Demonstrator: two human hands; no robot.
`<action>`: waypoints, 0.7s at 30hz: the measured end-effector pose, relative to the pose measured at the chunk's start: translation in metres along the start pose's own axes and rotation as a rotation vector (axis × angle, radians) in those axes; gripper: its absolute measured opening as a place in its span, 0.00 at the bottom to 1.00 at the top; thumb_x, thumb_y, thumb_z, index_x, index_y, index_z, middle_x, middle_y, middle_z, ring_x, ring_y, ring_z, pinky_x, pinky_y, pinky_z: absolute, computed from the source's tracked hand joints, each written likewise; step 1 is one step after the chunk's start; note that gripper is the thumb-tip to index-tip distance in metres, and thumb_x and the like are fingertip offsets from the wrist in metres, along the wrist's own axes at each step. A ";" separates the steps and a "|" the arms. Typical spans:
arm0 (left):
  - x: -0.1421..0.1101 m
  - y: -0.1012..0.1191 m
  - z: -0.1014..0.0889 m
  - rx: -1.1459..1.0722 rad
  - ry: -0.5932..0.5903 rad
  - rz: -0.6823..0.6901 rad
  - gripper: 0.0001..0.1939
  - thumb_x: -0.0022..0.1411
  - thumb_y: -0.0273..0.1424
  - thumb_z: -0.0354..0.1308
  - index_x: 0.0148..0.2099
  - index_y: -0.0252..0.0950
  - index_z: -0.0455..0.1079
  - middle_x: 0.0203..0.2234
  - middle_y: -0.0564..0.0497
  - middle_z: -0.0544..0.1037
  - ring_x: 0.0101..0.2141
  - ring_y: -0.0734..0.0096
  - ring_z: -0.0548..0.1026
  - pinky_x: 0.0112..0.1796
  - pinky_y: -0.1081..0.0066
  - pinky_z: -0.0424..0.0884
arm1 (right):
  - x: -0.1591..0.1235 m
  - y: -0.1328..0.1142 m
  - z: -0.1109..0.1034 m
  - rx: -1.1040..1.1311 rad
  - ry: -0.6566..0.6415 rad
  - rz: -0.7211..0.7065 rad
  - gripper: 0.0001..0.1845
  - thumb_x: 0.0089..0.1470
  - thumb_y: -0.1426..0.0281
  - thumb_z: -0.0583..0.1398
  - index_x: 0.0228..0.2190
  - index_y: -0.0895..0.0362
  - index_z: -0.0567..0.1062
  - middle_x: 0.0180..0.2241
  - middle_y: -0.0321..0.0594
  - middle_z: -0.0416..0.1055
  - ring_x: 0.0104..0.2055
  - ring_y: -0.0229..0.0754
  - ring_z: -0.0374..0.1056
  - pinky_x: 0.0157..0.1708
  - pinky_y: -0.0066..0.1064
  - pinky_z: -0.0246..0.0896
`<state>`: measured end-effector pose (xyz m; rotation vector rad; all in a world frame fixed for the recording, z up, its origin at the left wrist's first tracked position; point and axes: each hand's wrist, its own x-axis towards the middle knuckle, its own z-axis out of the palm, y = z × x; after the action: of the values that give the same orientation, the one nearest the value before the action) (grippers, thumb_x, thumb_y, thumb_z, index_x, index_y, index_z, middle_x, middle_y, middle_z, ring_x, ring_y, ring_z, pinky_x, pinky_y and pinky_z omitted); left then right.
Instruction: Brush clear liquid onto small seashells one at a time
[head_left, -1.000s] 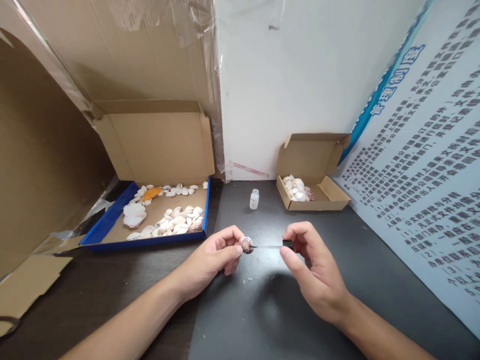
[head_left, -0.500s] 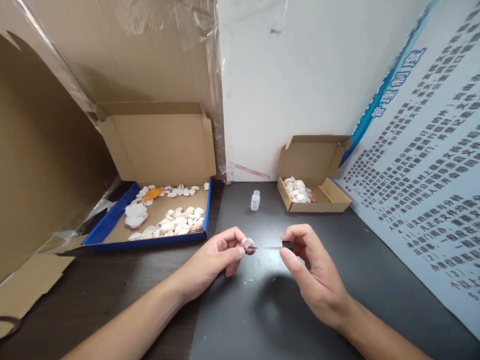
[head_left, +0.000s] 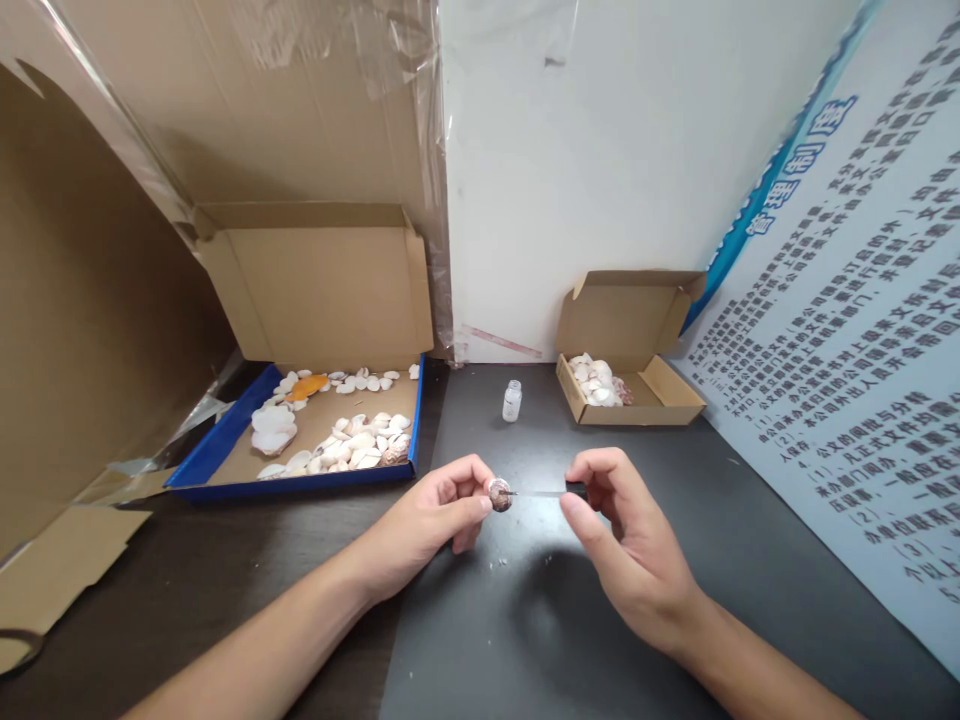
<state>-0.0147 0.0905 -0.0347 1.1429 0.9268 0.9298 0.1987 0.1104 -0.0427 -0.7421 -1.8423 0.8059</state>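
My left hand pinches a small brownish speckled shell between thumb and fingers, just above the dark table. My right hand grips the black cap of a thin brush; the brush tip touches the shell's right side. A small clear bottle without its cap stands on the table behind the hands.
A blue-edged cardboard tray holding several pale shells and one orange one lies at the left. A small open cardboard box with several shells sits at the back right. A printed poster leans along the right; cardboard sheets stand at the left.
The hands, shell and brush stay almost where they were; the brush tip keeps touching the shell. The view has shifted slightly.
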 end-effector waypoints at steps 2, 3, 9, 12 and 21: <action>0.000 0.000 0.000 0.005 0.003 -0.001 0.15 0.59 0.40 0.62 0.37 0.35 0.65 0.25 0.57 0.63 0.21 0.86 0.57 0.26 0.77 0.52 | 0.000 0.000 0.000 -0.007 -0.002 0.001 0.04 0.64 0.71 0.55 0.40 0.51 0.63 0.30 0.32 0.60 0.28 0.37 0.58 0.27 0.28 0.58; 0.000 0.000 0.000 0.003 0.003 0.000 0.15 0.58 0.41 0.62 0.37 0.35 0.65 0.25 0.58 0.63 0.21 0.85 0.57 0.26 0.77 0.52 | 0.000 0.000 0.000 -0.010 0.000 0.003 0.03 0.64 0.71 0.55 0.40 0.51 0.63 0.30 0.33 0.60 0.28 0.38 0.58 0.27 0.28 0.58; -0.001 0.000 0.000 0.009 -0.003 -0.001 0.16 0.58 0.42 0.63 0.38 0.34 0.65 0.29 0.56 0.66 0.21 0.86 0.58 0.25 0.76 0.53 | 0.000 0.000 0.000 0.009 -0.014 -0.001 0.04 0.64 0.71 0.55 0.41 0.51 0.63 0.29 0.33 0.60 0.28 0.38 0.58 0.26 0.28 0.58; -0.001 0.001 0.000 0.014 0.001 -0.002 0.16 0.57 0.41 0.63 0.38 0.34 0.65 0.31 0.55 0.68 0.22 0.86 0.59 0.25 0.76 0.53 | -0.001 0.000 0.000 -0.004 -0.004 -0.005 0.04 0.65 0.71 0.54 0.42 0.51 0.63 0.29 0.32 0.59 0.28 0.38 0.58 0.27 0.28 0.59; -0.001 0.002 0.003 0.051 -0.004 -0.002 0.17 0.58 0.42 0.62 0.37 0.34 0.63 0.30 0.55 0.67 0.22 0.86 0.58 0.25 0.77 0.53 | 0.000 -0.001 0.000 0.001 -0.016 -0.031 0.07 0.64 0.72 0.54 0.43 0.49 0.64 0.28 0.31 0.60 0.28 0.38 0.59 0.28 0.28 0.59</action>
<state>-0.0124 0.0886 -0.0319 1.1865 0.9535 0.9062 0.1990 0.1099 -0.0420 -0.7072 -1.8630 0.7948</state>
